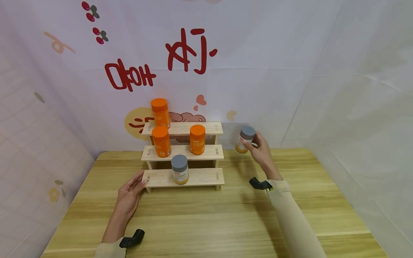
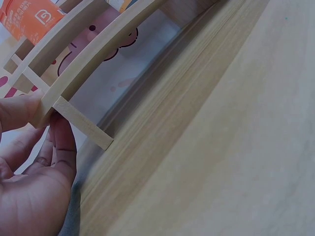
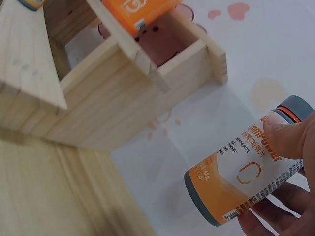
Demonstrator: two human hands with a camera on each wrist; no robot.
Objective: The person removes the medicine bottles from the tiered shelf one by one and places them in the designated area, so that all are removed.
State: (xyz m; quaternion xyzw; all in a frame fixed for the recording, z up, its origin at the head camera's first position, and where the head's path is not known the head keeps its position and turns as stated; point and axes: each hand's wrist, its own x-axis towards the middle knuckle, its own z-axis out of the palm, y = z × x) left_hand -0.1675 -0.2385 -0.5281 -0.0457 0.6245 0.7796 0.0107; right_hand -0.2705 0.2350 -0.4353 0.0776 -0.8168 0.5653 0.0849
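a wooden table (image 1: 206,215) against a printed backdrop, stepped rack (image 1: 200,177) at centre frame. the left hand (image 1: 129,195), fingers straight, steadies the rack's lower-left end. right of the rack, the right hand (image 1: 262,150) grips a grey-capped bottle (image 1: 246,139) roughly upright above the table.

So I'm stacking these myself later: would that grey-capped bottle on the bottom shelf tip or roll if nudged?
The grey-capped bottle stands upright and taller than wide on the narrow bottom step, so it probably tips easily. Being round, it likely rolls once down. Its smooth label may feel slippery.
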